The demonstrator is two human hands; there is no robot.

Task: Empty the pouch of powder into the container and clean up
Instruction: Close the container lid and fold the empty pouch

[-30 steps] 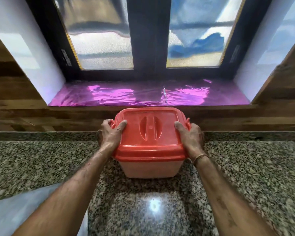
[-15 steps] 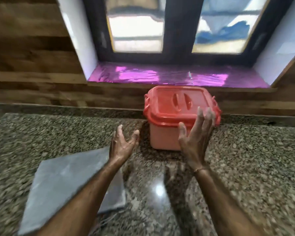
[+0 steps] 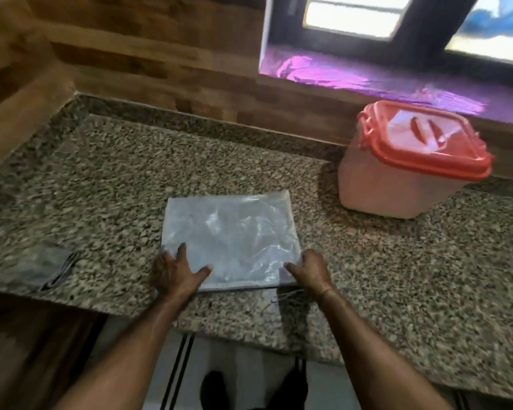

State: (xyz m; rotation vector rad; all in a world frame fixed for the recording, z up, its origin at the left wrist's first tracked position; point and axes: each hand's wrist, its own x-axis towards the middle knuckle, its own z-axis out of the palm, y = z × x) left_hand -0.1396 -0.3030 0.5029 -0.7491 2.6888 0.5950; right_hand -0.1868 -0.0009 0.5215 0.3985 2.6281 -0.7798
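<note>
A flat, empty-looking clear plastic pouch (image 3: pixel 231 238) lies on the granite counter in front of me. My left hand (image 3: pixel 178 272) rests on its near left corner with fingers spread. My right hand (image 3: pixel 310 270) touches its near right corner, fingers on the plastic. The container (image 3: pixel 397 184), a pale box with a red lid (image 3: pixel 427 143) closed on it, stands to the right by the wall, apart from both hands.
The granite counter (image 3: pixel 101 179) ends in a near edge just below my wrists. A small dark-edged plastic strip (image 3: pixel 51 267) lies at the left near the edge. A wooden wall and a purple-lined window sill (image 3: pixel 367 81) run behind.
Both hands left the closed container and came down onto the pouch's near corners. My view swung left and down, so the container now sits at the right.
</note>
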